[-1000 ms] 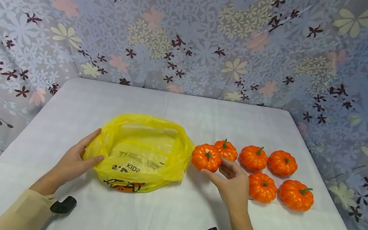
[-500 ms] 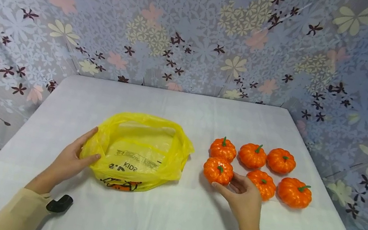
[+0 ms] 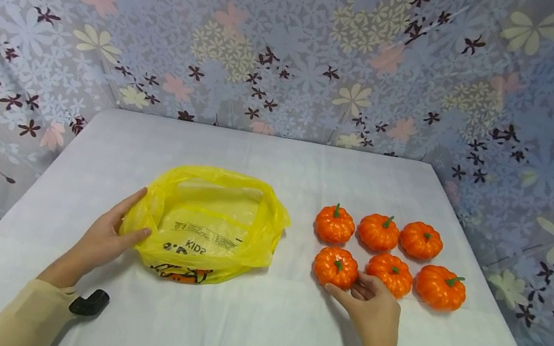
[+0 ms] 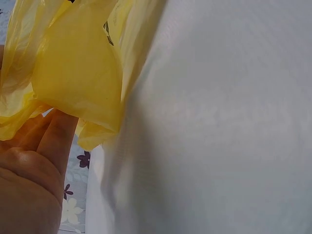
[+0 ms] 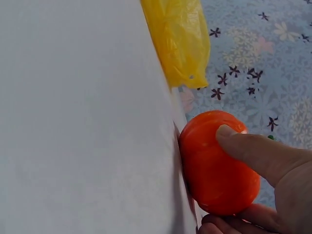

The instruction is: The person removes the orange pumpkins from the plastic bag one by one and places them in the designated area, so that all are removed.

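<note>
A yellow plastic bag (image 3: 211, 229) lies on the left half of the table with its mouth spread wide. My left hand (image 3: 103, 241) holds the bag's left side, thumb at the front and fingers behind; in the left wrist view the fingers are partly covered by the yellow plastic (image 4: 78, 73). On the right, my right hand (image 3: 372, 307) grips a small orange pumpkin (image 3: 334, 266) with a green stem, which sits on the table at the front left of the group. The right wrist view has the thumb pressed on the pumpkin (image 5: 219, 170) and the fingers beneath.
Several more orange pumpkins stand close by in two rows: one behind the held pumpkin (image 3: 334, 225), others further right, such as the front right pumpkin (image 3: 440, 288). All rest on a white-covered table (image 3: 249, 329). A flowered cloth (image 3: 299, 47) hangs behind and at the sides.
My right hand has carried the pumpkin from near the bag to the right and down onto the table, in line with the front row. The left hand keeps its hold on the bag.
</note>
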A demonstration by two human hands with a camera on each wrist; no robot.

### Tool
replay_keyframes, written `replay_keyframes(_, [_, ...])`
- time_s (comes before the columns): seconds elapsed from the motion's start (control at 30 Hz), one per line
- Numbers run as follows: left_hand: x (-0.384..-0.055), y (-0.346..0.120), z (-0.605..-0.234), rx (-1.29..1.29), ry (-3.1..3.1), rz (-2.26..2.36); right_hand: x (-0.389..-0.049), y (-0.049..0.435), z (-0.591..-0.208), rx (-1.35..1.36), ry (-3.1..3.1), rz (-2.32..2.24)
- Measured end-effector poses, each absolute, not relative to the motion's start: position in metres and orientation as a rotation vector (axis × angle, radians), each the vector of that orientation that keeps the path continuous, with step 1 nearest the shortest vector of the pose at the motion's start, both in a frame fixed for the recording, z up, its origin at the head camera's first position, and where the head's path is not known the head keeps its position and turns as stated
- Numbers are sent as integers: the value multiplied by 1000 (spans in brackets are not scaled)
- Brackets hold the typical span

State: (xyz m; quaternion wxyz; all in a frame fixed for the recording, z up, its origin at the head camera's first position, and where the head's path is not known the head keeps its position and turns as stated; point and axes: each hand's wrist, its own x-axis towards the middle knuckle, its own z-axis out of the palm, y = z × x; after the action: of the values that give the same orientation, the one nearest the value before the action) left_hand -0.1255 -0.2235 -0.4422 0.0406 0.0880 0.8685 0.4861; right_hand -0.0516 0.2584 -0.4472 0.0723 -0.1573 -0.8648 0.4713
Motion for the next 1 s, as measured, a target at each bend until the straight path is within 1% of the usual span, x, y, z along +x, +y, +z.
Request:
replay_keyframes(0.4, [-126, -217, -443, 252, 2651, 1483, -52, 261, -441, -447, -2788, 1193])
replay_keyframes(0.6, [-126, -214, -440, 311, 2632, 1536, -43, 261, -425, -398, -2809, 1056])
replay_keyframes(0.77, [-126, -211, -438, 422, 2663, 1592, -38, 262, -407, -266, -2612, 1006])
replay_keyframes(1.0, [-126, -208, -429, 597, 2874, 1534, -44, 270, -394, 92, -2288, 867])
